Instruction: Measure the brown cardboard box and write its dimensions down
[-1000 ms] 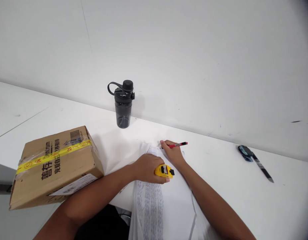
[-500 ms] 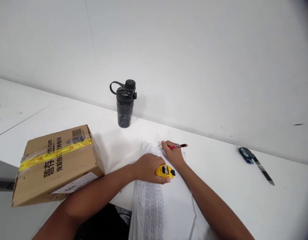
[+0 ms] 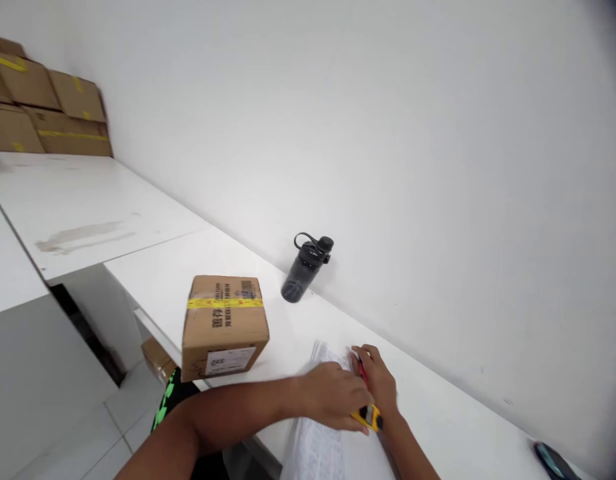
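My left hand (image 3: 335, 397) is wrapped round a yellow tape measure (image 3: 368, 417), whose end shows past my fingers. It rests over a stack of white sheets printed with dense text (image 3: 321, 450), which looks slightly blurred. Close beyond it, my right hand (image 3: 377, 379) is closed on a red pen (image 3: 362, 371); only a short red part shows between the fingers. The pen's tip is hard to make out near the far edge of the sheets.
A taped cardboard box (image 3: 225, 327) stands left of my arm on the white table (image 3: 453, 427). A dark water bottle (image 3: 305, 267) is near the wall. At the right lies a dark phone-like object (image 3: 553, 460). Several stacked cartons (image 3: 73, 97) are at the far left.
My view has swung left, bringing the stacked cartons into sight. My left hand with the tape measure now sits closer to my right hand, and the pen is more hidden.
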`<state>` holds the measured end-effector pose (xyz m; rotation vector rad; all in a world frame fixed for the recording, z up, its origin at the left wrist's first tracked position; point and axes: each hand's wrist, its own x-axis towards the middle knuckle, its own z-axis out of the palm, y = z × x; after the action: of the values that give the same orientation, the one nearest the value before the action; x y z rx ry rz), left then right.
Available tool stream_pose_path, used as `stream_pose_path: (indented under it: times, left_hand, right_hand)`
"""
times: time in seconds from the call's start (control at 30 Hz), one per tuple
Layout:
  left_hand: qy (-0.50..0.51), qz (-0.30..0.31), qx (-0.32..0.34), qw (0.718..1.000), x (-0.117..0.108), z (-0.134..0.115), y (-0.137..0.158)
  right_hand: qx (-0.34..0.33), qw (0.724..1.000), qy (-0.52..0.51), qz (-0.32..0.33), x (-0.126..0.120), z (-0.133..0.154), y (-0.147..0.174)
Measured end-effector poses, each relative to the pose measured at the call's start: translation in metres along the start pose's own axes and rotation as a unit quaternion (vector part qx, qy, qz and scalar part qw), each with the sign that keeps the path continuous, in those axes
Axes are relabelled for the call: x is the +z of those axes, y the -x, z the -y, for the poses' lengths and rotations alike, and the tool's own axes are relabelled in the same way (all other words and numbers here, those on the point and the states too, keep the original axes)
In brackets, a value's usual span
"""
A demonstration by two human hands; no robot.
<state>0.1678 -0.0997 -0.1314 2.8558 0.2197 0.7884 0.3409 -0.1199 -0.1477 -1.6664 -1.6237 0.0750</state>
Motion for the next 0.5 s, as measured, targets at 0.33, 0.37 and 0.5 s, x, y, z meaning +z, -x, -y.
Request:
stream_pose_path:
  times: [0.33,0.37,0.5]
  left_hand:
    - [0.37,-0.383,-0.011,0.846,-0.104,-0.083,0.097]
    - [0.404,-0.418,0.002,0.814,-0.105,-0.084,0.105]
    - [0.436,-0.536,0.02,0.722,-0.106,-0.086,0.115]
  right_hand:
    - [-0.115,0.954,0.254,0.112,-0.009,0.022,0.006]
    - [-0.11,0.962,0.213,0.128,-0.011,0.036,0.007]
    - [-0.165,0.926,-0.195,0.277,-0.009,0.109,0.023]
